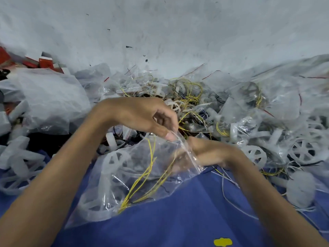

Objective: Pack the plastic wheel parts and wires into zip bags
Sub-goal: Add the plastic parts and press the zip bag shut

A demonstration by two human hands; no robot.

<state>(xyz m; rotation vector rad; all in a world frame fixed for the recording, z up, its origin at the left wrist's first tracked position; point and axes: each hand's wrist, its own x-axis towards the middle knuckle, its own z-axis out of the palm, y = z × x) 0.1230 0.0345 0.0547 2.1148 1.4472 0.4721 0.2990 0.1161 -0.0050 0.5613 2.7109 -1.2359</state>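
Blue cloth (178,220) is covered by the bag (99,202) — rim pinched by left hand (142,118), right hand (210,150) grip hidden inside; wires (142,179) are packed, zipping needed next.

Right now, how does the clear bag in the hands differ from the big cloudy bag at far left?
The clear bag is see-through, showing wheels and yellow wires; the cloudy bag hides its contents. The clear bag is pinched by the left hand; the cloudy bag lies untouched. Both are plastic.
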